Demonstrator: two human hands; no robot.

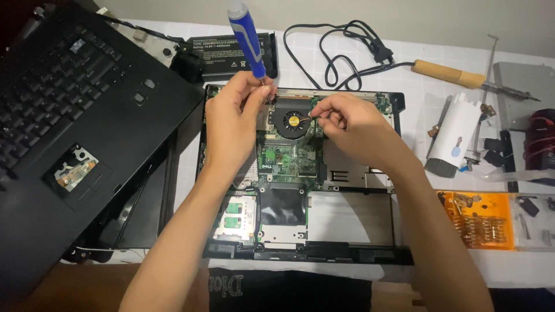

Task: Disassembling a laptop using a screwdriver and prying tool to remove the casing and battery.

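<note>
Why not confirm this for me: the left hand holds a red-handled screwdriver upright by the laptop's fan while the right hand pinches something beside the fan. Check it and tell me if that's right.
Not quite. In the head view the screwdriver in the left hand has a blue handle, not red. The rest holds: it stands upright by the fan, and the right hand pinches something small beside the fan.

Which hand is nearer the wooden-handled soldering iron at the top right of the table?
Right. The right hand rests over the opened laptop base by the fan, well below-left of the soldering iron. The left hand, holding the blue screwdriver, is farther left.
</note>
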